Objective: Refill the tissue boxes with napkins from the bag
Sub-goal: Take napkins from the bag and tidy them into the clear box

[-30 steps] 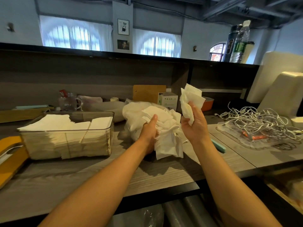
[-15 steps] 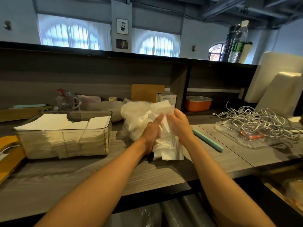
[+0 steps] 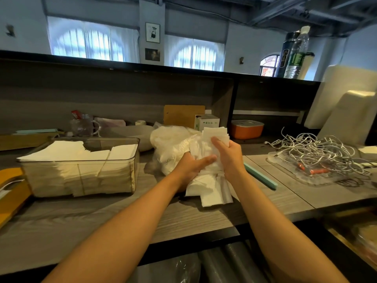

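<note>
Your right hand (image 3: 228, 158) has its fingers (image 3: 216, 140) curled round a stack of white napkins (image 3: 214, 135), thumb on the front, pinching them tight. Your left hand (image 3: 193, 166) grips the same bunch lower down, with its thumb (image 3: 207, 159) pressed across the paper. The napkins poke up above your right hand, and more hang down to the counter (image 3: 102, 217) below both hands. Just behind them, touching, sits the crinkly clear plastic bag (image 3: 171, 144). To the left, on the counter, stands the clear tissue box (image 3: 81, 176), with white napkins packed inside up to its rim. To the right lies a long teal stick (image 3: 261, 177), and past it a tray with tangled white cables (image 3: 318, 152). An orange tub (image 3: 246, 129) sits on the shelf behind.
</note>
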Demonstrator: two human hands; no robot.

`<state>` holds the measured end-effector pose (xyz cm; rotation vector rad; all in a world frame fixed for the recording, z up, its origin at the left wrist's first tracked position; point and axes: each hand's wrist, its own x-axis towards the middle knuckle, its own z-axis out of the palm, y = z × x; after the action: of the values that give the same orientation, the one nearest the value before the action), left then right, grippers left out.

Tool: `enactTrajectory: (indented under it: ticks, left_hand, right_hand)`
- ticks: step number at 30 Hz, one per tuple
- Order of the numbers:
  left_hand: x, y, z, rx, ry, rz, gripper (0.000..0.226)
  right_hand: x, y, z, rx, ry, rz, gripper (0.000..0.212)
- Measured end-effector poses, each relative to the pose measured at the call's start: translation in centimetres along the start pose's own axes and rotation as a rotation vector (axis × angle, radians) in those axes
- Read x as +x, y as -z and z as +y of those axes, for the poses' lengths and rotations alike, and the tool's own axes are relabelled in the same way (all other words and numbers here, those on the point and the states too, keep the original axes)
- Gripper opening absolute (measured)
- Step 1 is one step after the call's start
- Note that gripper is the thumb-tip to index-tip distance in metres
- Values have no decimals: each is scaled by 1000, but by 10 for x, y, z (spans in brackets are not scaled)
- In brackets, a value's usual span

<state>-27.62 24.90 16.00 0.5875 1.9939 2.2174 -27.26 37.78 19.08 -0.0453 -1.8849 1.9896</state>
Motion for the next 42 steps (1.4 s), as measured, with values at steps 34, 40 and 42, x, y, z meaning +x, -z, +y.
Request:
enactTrajectory:
  ticks: [34,40,42]
  left_hand:
    - [9,20,18,-560,117,506,98]
    - [10,16,20,-452,108,571,30]
    - [11,19,20,-469,123,602,11]
  right_hand:
    - [-13,-16,2,-117,-11,-265,10]
    - [-7,-10,0,-193,50,-164,11]
    - [-6,-9,-1,-209,12,-154,15]
